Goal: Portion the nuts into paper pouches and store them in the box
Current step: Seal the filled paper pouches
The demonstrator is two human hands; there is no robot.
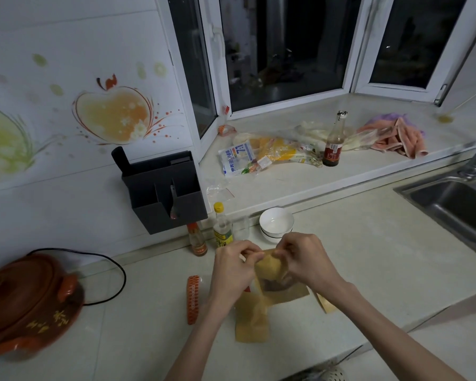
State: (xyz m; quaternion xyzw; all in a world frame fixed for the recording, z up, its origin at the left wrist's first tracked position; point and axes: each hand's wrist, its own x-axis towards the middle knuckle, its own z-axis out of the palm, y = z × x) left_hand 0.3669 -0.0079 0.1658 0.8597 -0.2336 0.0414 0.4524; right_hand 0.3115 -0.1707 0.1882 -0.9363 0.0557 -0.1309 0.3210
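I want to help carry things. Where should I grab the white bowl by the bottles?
Take the round white ceramic bowl by its rim, coming from above on the right. It stands upright and open, and the yellow-capped clear bottle crowds its left side.

Pouch in hand, spares on the counter.
I see a tan paper pouch (270, 266) raised off the counter, its top pinched; flat pouches (252, 320) lie beneath it, overlapping.

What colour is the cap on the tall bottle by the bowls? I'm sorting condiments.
Yellow. The bottle's cap shows best in the head view, just left of the white bowls.
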